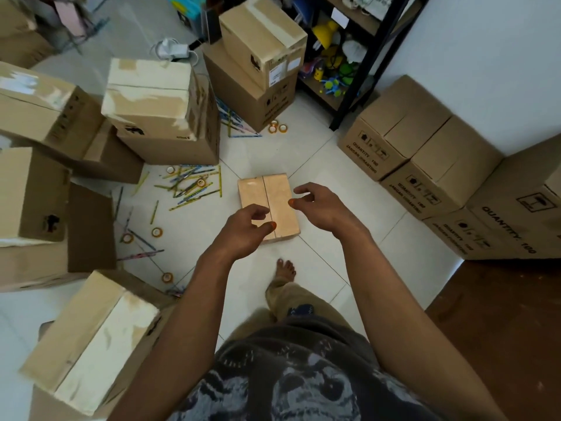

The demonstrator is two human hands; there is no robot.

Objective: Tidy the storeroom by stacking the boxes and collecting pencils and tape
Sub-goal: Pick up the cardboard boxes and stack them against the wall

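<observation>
The storeroom floor (318,177) is strewn with pencils (189,185) and tape rolls (157,232) among boxes. My left hand (247,227) and right hand (318,205) hover empty, fingers loosely curled, over a small box (273,192); next I must grip its sides and lift it onto a stack.

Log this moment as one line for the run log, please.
stage: reaching | left hand: open, empty | right hand: open, empty | target: small box on floor, not held | pencils: scattered | tape rolls: loose
</observation>
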